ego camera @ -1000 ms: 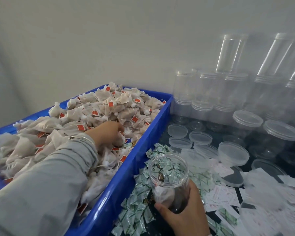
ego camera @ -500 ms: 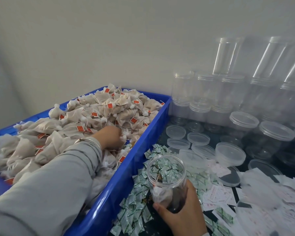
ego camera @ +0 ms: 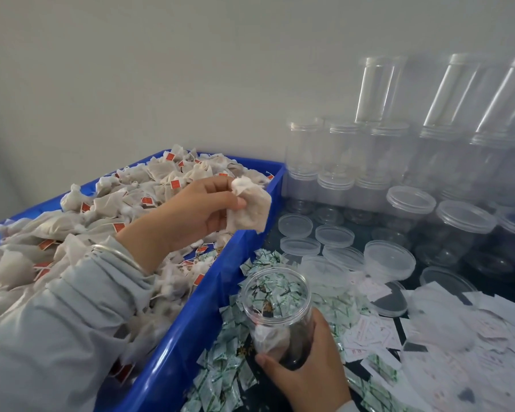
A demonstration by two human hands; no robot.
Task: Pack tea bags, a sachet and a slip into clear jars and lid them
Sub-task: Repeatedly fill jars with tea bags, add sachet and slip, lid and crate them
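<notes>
A person's left hand (ego camera: 197, 212) pinches 1 white fabric tea bag (ego camera: 250, 208) above the far right rim of the heaped blue plastic crate (ego camera: 191, 316), seemingly bound for the open clear plastic jar (ego camera: 277, 313) that the right hand (ego camera: 306, 373) grips upright near the crate.

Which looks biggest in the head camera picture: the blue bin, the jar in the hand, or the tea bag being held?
1. Blue bin, biggest by far.
2. Open jar in the right hand.
3. Tea bag in the left hand, though it sits farther away, so this is less sure.
</notes>
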